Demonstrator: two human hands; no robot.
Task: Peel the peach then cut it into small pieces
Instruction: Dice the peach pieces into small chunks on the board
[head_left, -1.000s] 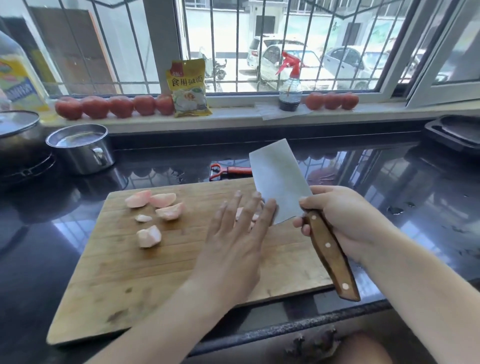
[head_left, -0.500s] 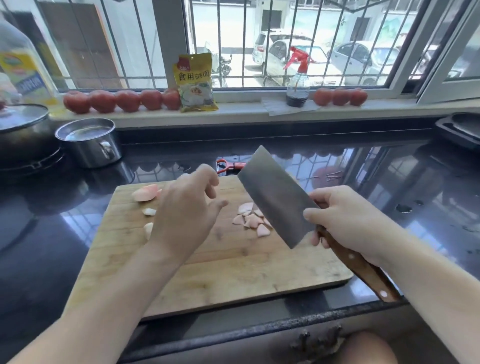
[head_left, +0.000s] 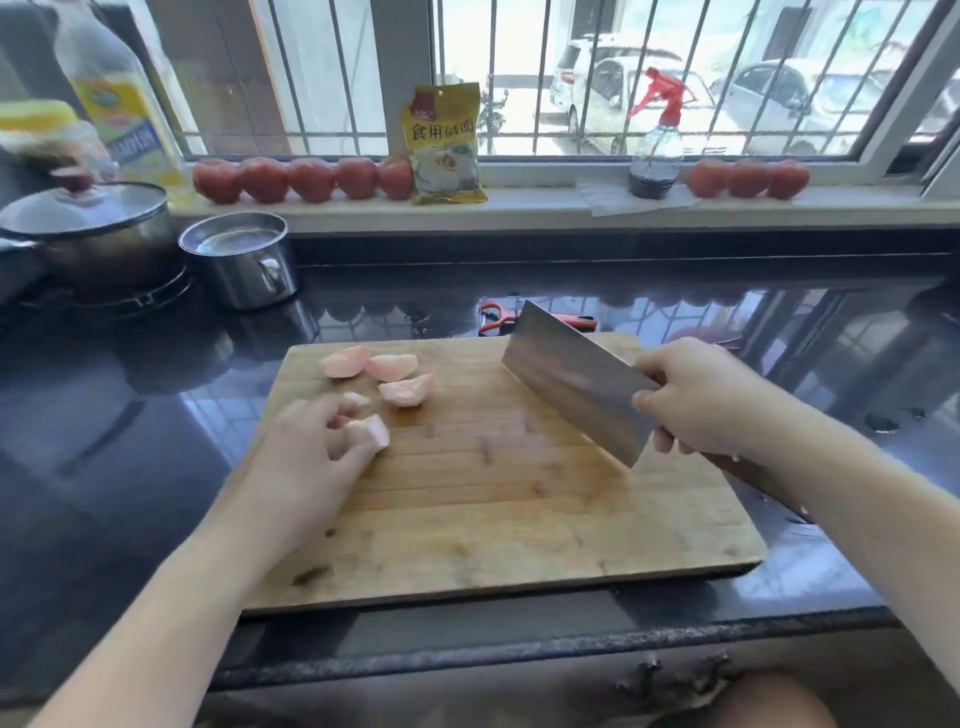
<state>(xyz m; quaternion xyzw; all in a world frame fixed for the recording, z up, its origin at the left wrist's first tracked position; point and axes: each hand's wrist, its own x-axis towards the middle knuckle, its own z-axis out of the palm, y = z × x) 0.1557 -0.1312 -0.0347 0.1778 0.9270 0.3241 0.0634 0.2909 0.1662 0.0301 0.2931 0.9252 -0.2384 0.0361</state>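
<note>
Our left hand (head_left: 306, 452) pinches a peach chunk (head_left: 371, 434) at the board's left; the cleaver (head_left: 576, 382), gripped in our right hand (head_left: 701, 400), waits off right.

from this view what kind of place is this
Most likely a home kitchen: a lidded pot sits on a stove burner, a wooden cutting board lies on a dark glossy counter, and an oil bottle stands by the barred window.
</note>
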